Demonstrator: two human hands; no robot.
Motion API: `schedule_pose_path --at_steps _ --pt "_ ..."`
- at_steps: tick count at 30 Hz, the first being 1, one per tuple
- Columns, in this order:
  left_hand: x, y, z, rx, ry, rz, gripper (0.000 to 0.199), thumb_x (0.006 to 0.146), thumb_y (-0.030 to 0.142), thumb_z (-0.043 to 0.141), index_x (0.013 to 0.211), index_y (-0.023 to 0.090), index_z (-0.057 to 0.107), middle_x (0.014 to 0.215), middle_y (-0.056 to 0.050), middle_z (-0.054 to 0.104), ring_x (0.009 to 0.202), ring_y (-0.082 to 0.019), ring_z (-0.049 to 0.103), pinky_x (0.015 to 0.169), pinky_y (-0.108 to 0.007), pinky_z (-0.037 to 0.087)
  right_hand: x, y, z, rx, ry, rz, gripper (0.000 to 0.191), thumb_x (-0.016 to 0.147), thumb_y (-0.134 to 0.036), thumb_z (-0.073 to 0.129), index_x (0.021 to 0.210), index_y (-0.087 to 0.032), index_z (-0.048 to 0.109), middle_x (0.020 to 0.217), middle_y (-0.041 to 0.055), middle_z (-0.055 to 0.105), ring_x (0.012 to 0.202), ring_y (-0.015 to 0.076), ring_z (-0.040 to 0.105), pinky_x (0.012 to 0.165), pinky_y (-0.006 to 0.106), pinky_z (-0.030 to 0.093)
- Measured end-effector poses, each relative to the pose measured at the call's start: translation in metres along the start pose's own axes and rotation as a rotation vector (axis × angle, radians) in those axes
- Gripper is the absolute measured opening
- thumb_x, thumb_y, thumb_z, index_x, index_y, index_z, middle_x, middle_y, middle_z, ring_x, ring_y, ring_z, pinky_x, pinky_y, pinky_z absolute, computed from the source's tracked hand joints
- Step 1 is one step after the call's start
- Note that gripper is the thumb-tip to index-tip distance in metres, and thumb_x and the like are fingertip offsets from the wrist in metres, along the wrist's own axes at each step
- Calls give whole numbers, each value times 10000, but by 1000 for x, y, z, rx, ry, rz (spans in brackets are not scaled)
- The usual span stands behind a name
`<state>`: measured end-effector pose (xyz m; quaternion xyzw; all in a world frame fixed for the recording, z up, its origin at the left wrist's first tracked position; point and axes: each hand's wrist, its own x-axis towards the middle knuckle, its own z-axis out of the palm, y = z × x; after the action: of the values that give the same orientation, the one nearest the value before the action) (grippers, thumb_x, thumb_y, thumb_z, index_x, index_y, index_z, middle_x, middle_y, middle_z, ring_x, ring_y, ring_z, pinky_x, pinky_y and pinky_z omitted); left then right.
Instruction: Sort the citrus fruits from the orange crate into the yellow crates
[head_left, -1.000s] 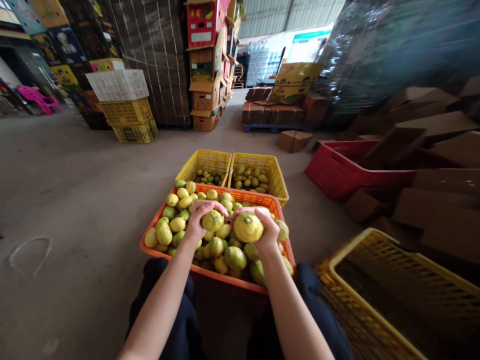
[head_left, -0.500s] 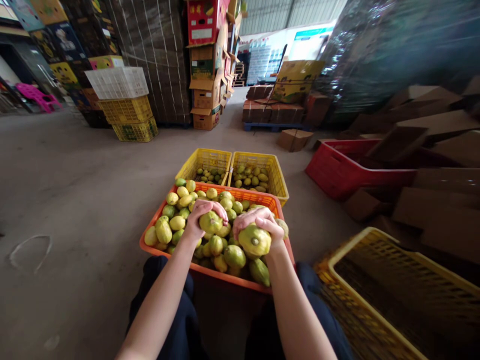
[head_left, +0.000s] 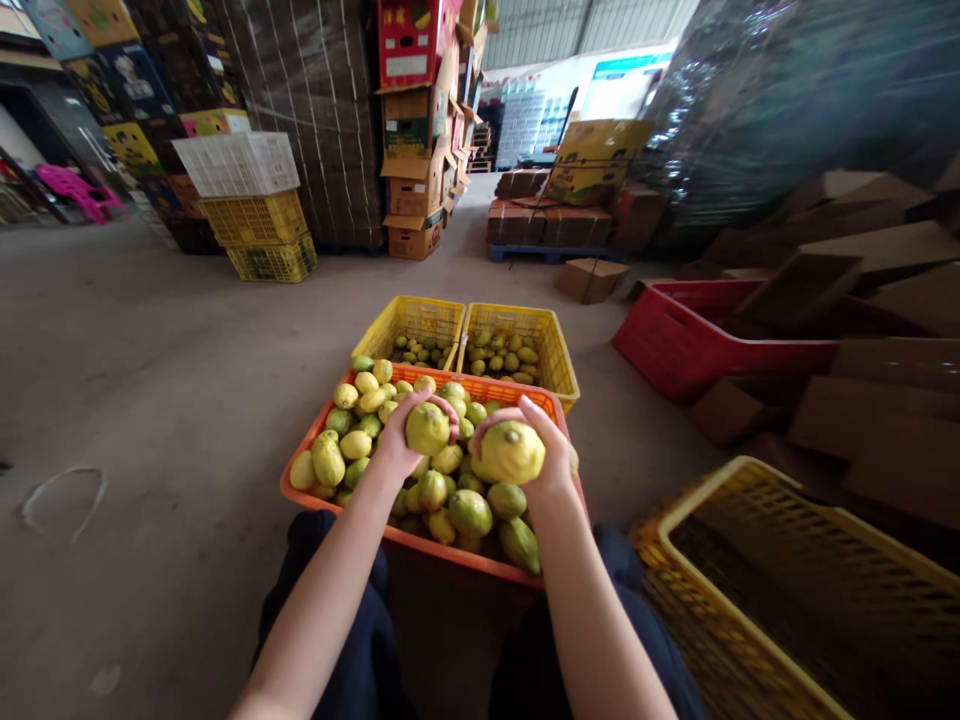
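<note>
My left hand is wrapped round a yellow-green lemon, its blunt end turned toward me. A larger, paler lemon rests in my right hand, with the thumb raised along its upper side and the fingers behind it. Both hands are above an orange crate, side by side and apart. Heaped inside the crate are many more lemons, from yellow to green. My hands and the held fruit hide part of the heap.
Two yellow crates holding some fruit stand behind the orange one. A yellow crate is at my right, with a red crate and cardboard beyond. Stacked crates, boxes and a loaded pallet stand farther back.
Both hands have risen slightly and the fruit has turned in them. My right thumb has lifted upward, and a green lemon below my right hand is now uncovered.
</note>
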<state>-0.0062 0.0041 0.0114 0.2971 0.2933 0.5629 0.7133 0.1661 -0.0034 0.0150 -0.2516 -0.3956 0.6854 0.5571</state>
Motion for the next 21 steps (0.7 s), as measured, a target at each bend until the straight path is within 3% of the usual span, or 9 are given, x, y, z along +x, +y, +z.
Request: schedule_pose_path --at_steps 3,5,7,10,14,18,21 --pt "6 0 2 -185 167 -101 232 889 402 653 825 179 652 753 -27 662 668 -157 673 598 -267 584 8 4 8 215 330 117 286 764 -506 770 750 -227 708 667 32 744 592 225 703 532 334 603" --pt "9 -2 1 -257 249 -132 216 956 373 557 969 187 665 863 -53 690 755 -173 699 665 -302 621 14 9 12 318 455 173 227 797 -475 738 829 -254 695 705 14 746 637 225 710 557 343 623" --pt "12 -4 0 -298 307 -168 268 1007 359 457 1070 191 656 952 -93 702 895 -214 721 686 -328 640 18 13 14 391 500 237 184 841 -438 688 882 -259 685 740 24 752 670 223 715 575 348 637" --pt "13 -5 0 -386 346 -259 332 1042 364 381 1175 182 624 1078 -146 701 1031 -234 715 610 -270 627 21 18 15 503 567 290 79 881 -333 654 908 -259 647 753 15 740 688 195 711 592 320 646" --pt "15 -5 -2 -362 351 -291 340 1031 359 393 1245 174 584 1122 -168 689 1002 -241 722 554 -252 618 22 18 19 592 664 320 25 938 -228 600 942 -251 610 744 -7 708 660 157 688 574 277 638" --pt "22 -12 -9 -261 339 -264 306 1030 393 400 1118 180 602 1044 -150 692 972 -231 726 586 -252 625 21 16 19 591 690 356 72 950 -196 556 959 -241 612 741 -5 699 658 155 677 557 263 633" --pt "22 -30 -13 -13 275 -269 325 1035 461 407 989 208 606 943 -113 706 921 -222 732 610 -258 615 18 12 9 575 667 366 88 892 -200 622 956 -260 622 728 -7 694 662 173 670 531 274 627"
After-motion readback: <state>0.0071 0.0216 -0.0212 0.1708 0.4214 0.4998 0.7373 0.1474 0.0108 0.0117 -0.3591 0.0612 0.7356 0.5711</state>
